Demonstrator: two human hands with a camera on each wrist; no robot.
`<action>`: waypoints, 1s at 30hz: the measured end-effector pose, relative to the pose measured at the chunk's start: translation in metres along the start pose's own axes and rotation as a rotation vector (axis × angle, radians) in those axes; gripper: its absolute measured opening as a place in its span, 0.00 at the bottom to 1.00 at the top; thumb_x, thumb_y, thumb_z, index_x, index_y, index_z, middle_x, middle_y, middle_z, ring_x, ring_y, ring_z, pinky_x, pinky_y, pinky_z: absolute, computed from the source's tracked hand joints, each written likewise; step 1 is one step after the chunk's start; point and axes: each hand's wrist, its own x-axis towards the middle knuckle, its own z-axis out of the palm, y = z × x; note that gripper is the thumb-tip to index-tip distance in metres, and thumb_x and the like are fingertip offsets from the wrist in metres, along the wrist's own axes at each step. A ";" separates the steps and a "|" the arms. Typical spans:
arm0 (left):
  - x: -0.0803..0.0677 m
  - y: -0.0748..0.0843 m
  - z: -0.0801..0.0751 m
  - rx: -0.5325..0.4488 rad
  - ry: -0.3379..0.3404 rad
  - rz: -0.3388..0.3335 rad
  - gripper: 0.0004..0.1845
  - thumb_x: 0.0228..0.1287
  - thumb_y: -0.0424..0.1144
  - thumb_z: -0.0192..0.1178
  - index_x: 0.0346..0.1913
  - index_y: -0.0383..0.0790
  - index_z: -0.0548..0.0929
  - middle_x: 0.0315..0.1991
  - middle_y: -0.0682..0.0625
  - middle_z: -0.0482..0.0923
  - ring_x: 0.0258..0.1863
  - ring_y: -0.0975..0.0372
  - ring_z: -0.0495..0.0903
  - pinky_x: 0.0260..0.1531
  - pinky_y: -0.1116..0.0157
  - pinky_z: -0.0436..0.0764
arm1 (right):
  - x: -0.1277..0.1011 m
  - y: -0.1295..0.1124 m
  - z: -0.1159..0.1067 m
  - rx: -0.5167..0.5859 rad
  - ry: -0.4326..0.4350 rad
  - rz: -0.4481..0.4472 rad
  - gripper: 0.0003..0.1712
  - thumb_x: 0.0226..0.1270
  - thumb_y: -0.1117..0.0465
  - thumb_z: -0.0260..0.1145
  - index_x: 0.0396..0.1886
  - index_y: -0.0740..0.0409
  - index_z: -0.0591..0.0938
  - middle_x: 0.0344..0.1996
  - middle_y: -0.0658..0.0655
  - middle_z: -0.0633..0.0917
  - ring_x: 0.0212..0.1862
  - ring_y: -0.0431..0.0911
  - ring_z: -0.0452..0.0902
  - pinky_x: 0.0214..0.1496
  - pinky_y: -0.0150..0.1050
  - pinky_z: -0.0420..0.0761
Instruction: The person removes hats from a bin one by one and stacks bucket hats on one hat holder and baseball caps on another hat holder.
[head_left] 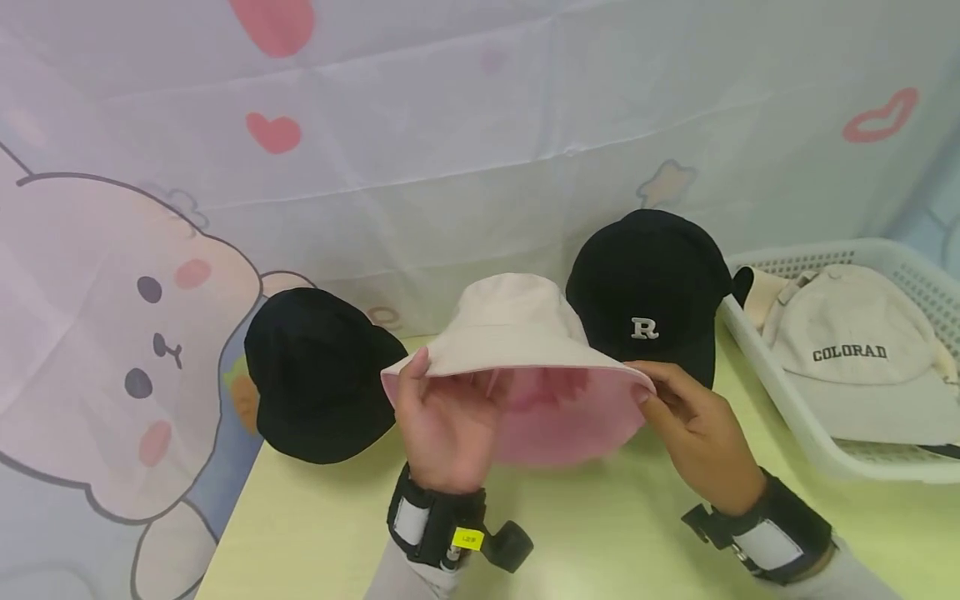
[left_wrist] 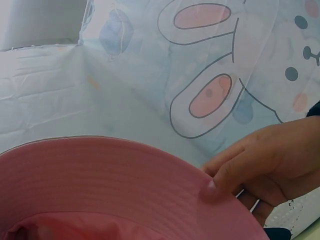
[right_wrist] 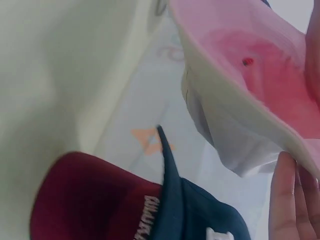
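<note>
We hold a cream bucket hat with a pink lining just above the desk. Our left hand pinches its brim on the left, thumb on top; our right hand pinches the brim's right edge. Behind it stand a black hat to the left and a black cap lettered R to the right. A white basket at far right holds a beige cap.
</note>
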 end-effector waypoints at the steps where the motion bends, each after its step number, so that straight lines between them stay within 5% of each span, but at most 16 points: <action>1: 0.000 0.001 -0.001 -0.001 -0.003 0.005 0.18 0.77 0.51 0.38 0.45 0.49 0.78 0.43 0.55 0.82 0.47 0.60 0.80 0.59 0.58 0.77 | 0.000 0.001 0.002 -0.021 -0.018 0.014 0.20 0.71 0.75 0.61 0.60 0.61 0.79 0.49 0.43 0.86 0.47 0.31 0.82 0.47 0.21 0.80; 7: 0.002 0.005 -0.004 -0.023 -0.046 0.029 0.16 0.75 0.53 0.42 0.48 0.49 0.76 0.46 0.54 0.81 0.49 0.59 0.78 0.51 0.61 0.80 | 0.000 0.009 0.011 -0.040 -0.130 0.081 0.24 0.72 0.69 0.63 0.67 0.58 0.74 0.54 0.50 0.84 0.54 0.29 0.80 0.55 0.21 0.78; 13: 0.005 0.008 -0.006 -0.044 -0.082 0.040 0.19 0.74 0.54 0.44 0.57 0.46 0.72 0.53 0.51 0.78 0.55 0.57 0.77 0.56 0.60 0.78 | -0.002 0.018 0.015 -0.007 -0.259 0.056 0.30 0.74 0.69 0.61 0.73 0.55 0.67 0.62 0.47 0.79 0.61 0.27 0.74 0.62 0.23 0.76; 20: 0.006 0.008 -0.006 -0.042 -0.089 0.026 0.21 0.74 0.55 0.45 0.59 0.47 0.71 0.54 0.51 0.77 0.56 0.57 0.76 0.59 0.59 0.77 | -0.006 0.028 0.020 0.204 -0.178 0.010 0.22 0.81 0.71 0.41 0.70 0.74 0.65 0.61 0.49 0.81 0.61 0.34 0.76 0.60 0.24 0.76; 25: 0.004 0.008 -0.001 -0.053 -0.118 0.004 0.19 0.74 0.56 0.47 0.56 0.48 0.72 0.50 0.53 0.80 0.53 0.59 0.79 0.56 0.60 0.78 | -0.007 0.039 0.024 0.225 -0.175 0.143 0.26 0.86 0.61 0.34 0.66 0.72 0.70 0.58 0.44 0.82 0.59 0.32 0.78 0.56 0.24 0.78; 30: -0.002 0.010 0.007 -0.076 -0.185 0.003 0.16 0.73 0.55 0.51 0.53 0.49 0.72 0.48 0.54 0.80 0.53 0.60 0.79 0.62 0.57 0.75 | -0.013 0.046 0.031 0.239 -0.221 0.332 0.26 0.86 0.52 0.40 0.66 0.64 0.73 0.55 0.37 0.82 0.56 0.31 0.78 0.55 0.26 0.77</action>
